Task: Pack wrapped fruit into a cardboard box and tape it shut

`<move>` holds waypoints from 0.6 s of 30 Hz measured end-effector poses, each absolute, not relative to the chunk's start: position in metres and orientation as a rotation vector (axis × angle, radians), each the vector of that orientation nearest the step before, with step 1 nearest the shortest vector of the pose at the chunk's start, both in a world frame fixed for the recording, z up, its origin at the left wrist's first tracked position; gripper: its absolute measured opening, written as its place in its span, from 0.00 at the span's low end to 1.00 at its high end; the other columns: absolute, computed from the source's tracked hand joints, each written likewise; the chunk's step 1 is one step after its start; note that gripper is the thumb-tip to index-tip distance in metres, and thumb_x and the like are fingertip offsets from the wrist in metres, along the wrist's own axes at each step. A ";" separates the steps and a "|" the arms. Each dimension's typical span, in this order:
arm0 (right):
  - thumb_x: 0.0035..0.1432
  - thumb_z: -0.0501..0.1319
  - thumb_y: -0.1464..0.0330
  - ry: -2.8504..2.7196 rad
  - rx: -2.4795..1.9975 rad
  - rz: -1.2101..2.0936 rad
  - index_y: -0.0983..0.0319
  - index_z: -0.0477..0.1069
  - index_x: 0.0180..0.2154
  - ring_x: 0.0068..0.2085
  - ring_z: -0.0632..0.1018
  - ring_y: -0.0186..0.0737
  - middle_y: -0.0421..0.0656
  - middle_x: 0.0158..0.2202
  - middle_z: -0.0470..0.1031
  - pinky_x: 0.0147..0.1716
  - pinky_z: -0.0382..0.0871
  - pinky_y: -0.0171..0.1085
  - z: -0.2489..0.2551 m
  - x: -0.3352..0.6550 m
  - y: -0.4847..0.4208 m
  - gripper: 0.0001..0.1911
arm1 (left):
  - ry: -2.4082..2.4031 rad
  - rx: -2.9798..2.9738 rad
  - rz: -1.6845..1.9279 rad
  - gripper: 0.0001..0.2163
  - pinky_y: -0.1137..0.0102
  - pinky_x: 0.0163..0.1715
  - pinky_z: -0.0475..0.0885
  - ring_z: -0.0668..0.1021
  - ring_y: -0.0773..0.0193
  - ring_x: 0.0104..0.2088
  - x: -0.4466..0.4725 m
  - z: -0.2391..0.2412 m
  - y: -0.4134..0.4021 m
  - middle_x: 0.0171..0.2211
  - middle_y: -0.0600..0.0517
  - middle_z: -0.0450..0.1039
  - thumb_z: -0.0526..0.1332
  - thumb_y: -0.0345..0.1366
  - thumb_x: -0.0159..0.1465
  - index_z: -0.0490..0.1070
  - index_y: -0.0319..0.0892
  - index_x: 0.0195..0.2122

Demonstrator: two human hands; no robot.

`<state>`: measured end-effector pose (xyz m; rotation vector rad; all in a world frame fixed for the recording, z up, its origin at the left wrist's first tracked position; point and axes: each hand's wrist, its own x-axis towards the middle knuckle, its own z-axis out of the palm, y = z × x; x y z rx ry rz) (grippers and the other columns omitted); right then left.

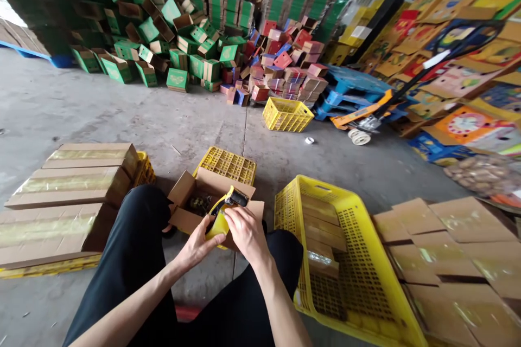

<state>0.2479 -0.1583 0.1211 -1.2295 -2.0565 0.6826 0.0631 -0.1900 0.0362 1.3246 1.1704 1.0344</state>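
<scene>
Between my knees I have a tape dispenser (228, 198) with a yellow body, a dark head and a roll of yellowish tape (218, 226). My left hand (199, 245) grips the roll's near-left side, thumb and fingers around it. From the right, my right hand (246, 230) has its fingers closed at the roll and dispenser head; its fingertips are partly hidden. Just beyond and below my hands stands an open cardboard box (181, 195) with its flaps up. Small dark items (200, 204) lie inside, too unclear to name.
An upturned yellow crate (228, 162) sits behind the box. Taped cartons (61, 179) are stacked at left. At right are a yellow crate (366, 238) holding cartons and more closed cartons (443, 249). Farther off stand a pallet jack (366, 114) and heaped green boxes (177, 78).
</scene>
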 end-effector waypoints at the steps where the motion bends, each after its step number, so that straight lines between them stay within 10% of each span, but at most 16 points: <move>1: 0.77 0.54 0.60 -2.086 -1.230 0.689 0.53 0.82 0.50 0.50 0.80 0.55 0.50 0.47 0.82 0.57 0.73 0.53 0.121 0.244 -0.157 0.17 | 1.175 1.328 1.045 0.26 0.63 0.43 0.77 0.80 0.56 0.42 0.064 0.032 -0.191 0.44 0.48 0.77 0.69 0.55 0.65 0.69 0.42 0.54; 18: 0.76 0.56 0.72 -2.621 -1.501 0.352 0.59 0.82 0.42 0.46 0.84 0.42 0.46 0.43 0.86 0.50 0.75 0.36 0.146 0.217 -0.144 0.15 | 1.277 1.322 1.103 0.25 0.58 0.45 0.74 0.77 0.54 0.40 0.079 0.013 -0.209 0.39 0.48 0.76 0.66 0.57 0.67 0.70 0.42 0.53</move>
